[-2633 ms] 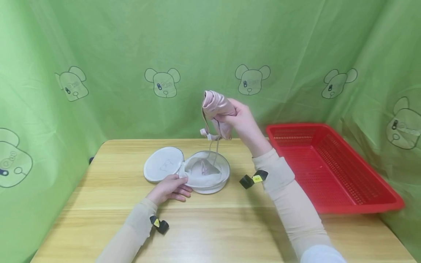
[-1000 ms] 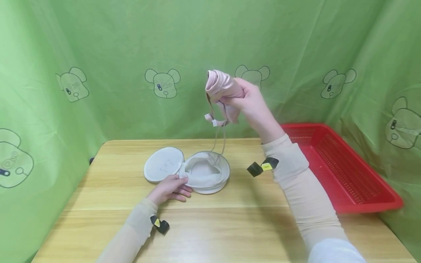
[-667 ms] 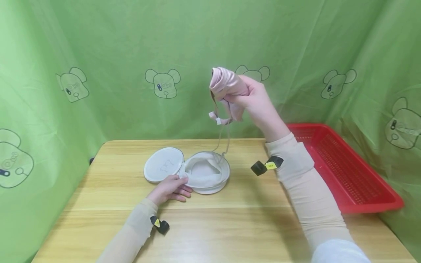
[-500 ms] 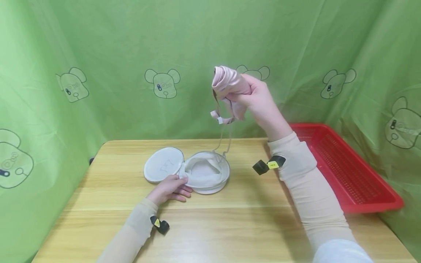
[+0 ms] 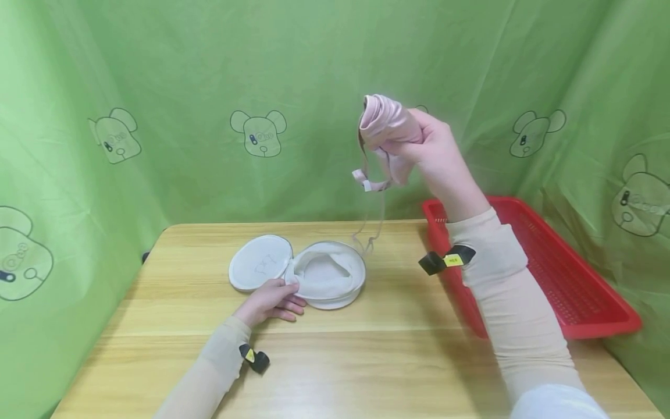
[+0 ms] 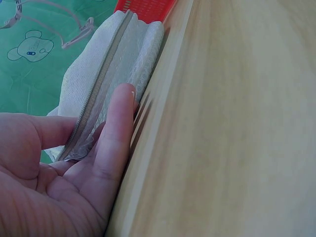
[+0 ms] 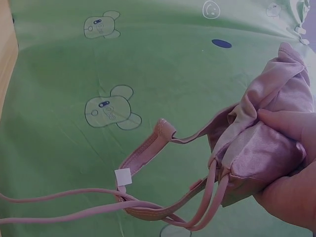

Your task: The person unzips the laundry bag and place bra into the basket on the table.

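My right hand (image 5: 439, 145) grips a rolled pink satiny cloth piece (image 5: 389, 122) up in the air, between the round pouch and the red basket. From it hang a strap with a small white tag (image 7: 123, 177) and thin pink cords (image 7: 64, 195). The cord ends dangle near the pouch's right rim in the head view. A round white zip pouch (image 5: 330, 294) lies unzipped on the table, its lid (image 5: 260, 262) folded out to the left. My left hand (image 5: 272, 299) pinches the pouch's near left rim, thumb on top, beside the zipper (image 6: 98, 79).
A red perforated plastic basket (image 5: 591, 334) stands on the right side of the wooden table (image 5: 335, 372), partly behind my right forearm. Green curtains (image 5: 324, 58) with bear-head prints close in the back and both sides.
My right hand has risen and moved right with the pink cloth piece, and its cords have been drawn up out of the pouch. My left hand and the pouch stay put.
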`<state>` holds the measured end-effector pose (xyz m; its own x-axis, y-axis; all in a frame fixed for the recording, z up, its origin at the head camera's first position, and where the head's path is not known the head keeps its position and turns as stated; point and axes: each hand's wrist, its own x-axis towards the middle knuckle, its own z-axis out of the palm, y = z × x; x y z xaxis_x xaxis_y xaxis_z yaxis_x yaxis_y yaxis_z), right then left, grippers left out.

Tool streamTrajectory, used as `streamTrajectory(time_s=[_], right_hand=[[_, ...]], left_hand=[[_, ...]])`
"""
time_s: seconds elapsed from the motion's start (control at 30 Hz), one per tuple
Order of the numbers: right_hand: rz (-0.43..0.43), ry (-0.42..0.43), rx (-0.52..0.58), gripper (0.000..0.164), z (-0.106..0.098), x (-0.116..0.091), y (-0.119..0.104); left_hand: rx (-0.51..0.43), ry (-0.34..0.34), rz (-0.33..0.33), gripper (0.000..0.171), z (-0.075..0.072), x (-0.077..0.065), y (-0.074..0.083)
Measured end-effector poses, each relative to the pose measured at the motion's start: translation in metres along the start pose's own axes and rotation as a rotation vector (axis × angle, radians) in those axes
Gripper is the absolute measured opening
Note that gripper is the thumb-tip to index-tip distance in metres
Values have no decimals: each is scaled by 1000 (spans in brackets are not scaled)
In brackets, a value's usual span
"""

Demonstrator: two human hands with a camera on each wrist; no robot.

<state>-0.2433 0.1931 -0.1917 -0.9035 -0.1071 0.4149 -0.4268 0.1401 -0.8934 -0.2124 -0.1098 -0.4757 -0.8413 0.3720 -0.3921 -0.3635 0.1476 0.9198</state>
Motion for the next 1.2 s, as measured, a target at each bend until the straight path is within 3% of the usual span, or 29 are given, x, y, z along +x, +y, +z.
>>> streamTrajectory(time_s=[0.27,1.2], right_hand=[[-4,24,-7,34,-16,-2,-2],[-45,203,157,31,-90,-15,-4]], left_hand=[[1,12,-2,36,0,0,0],[-8,11,-3,36,1,-1,0]])
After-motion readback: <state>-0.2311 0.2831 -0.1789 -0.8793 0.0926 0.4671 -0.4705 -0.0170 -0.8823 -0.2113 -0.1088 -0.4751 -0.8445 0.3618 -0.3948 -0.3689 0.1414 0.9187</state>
